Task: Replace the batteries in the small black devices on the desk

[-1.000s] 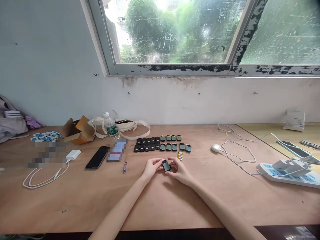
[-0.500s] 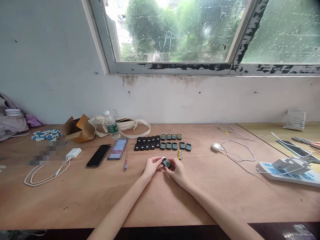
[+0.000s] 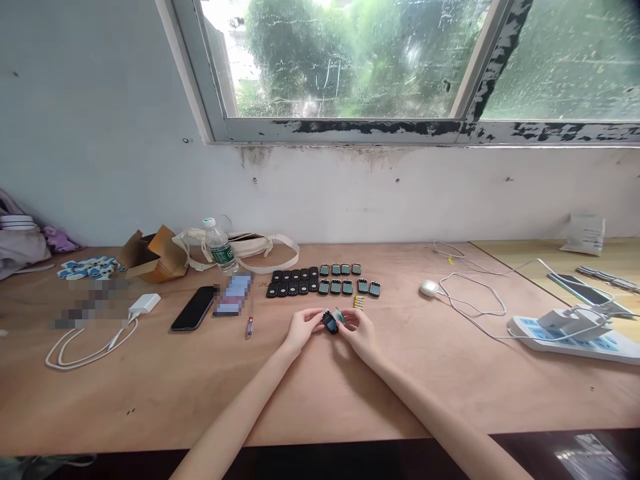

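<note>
Near the middle of the wooden table [image 3: 310,393], my left hand [image 3: 301,329] is closed on a small black casing [image 3: 330,322]. Just right of it, my right hand [image 3: 359,330] pinches a thin greenish circuit board [image 3: 340,315], tilted beside the casing. Beyond the hands lie two rows of black covers [image 3: 293,288] and, to their right, several small black-framed units with greenish boards [image 3: 336,287]. Several yellow-and-silver batteries [image 3: 359,303] lie just past my right hand.
Left are a screwdriver [image 3: 249,327], a black phone [image 3: 194,309], a water bottle [image 3: 220,248], an open cardboard box [image 3: 155,255] and a white charger [image 3: 145,304]. Right are a white cable [image 3: 475,320], its round white end [image 3: 429,288] and a power strip [image 3: 575,339].
The greenish board now shows apart from the black casing, in my right hand; before, both hands were on one unit. The whole view has shifted slightly.
</note>
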A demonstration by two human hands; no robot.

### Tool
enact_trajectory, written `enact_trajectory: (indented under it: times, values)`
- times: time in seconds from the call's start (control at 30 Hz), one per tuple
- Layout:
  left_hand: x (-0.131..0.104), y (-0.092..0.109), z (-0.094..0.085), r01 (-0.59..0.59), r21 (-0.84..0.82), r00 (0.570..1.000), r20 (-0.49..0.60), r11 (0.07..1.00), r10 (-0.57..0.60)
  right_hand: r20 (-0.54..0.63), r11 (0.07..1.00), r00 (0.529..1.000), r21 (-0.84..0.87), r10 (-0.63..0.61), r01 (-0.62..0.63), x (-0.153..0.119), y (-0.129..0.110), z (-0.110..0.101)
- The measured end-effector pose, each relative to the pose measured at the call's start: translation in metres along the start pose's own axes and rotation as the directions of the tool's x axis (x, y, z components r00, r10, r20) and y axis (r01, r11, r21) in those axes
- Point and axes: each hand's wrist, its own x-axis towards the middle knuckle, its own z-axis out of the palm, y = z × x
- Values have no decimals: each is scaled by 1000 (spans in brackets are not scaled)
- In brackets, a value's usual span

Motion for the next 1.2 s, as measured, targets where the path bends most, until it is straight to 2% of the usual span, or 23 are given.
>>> enact_trajectory:
  times: [0.1, 0.17, 0.23, 0.33, 0.4, 0.53, 0.7, 0.77, 0.83, 1.0, 1.1, 1.2]
  values:
    - [2, -1, -1, -61, 136, 996, 74, 989, 51, 20, 995, 997, 60, 76, -78, 4, 3, -4]
    - [1, -1, -2, -115, 257, 988, 126, 959, 85, 32, 995, 995, 29, 91, -92, 5, 4, -6]
    - [-1, 1, -3, -214, 387, 972, 172, 897, 158, 15, 996, 999, -69, 50, -49, 5, 2, -9]
    - [-4, 3, -4, -351, 553, 936, 211, 756, 280, -11, 965, 999, -261, -40, 36, 3, -1, -12]
    - [-4, 3, -5, -367, 595, 930, 216, 716, 297, -2, 927, 996, -367, -90, 83, 2, 0, -12]
    - [-8, 2, -3, -368, 617, 929, 208, 696, 307, -3, 852, 983, -499, -182, 156, -1, 7, -12]
    - [-22, 4, 3, -518, 676, 853, 362, 525, 375, 17, 799, 974, -568, -227, 196, -4, 9, -15]
    - [-26, 3, 4, -538, 703, 838, 386, 466, 385, 31, 792, 970, -571, -241, 215, -4, 8, -18]
    - [-26, 1, 4, -551, 706, 828, 399, 444, 394, 52, 776, 959, -576, -279, 257, -3, 8, -23]
    - [-23, 1, -2, -573, 674, 817, 429, 465, 385, 223, 706, 895, -553, -386, 442, 9, 7, -43]
    - [-21, 5, -6, -553, 686, 831, 415, 472, 371, 410, 671, 811, -462, -418, 580, 16, 2, -55]
    - [-20, 10, -9, -537, 699, 842, 409, 472, 352, 570, 670, 735, -386, -367, 634, 22, -5, -64]
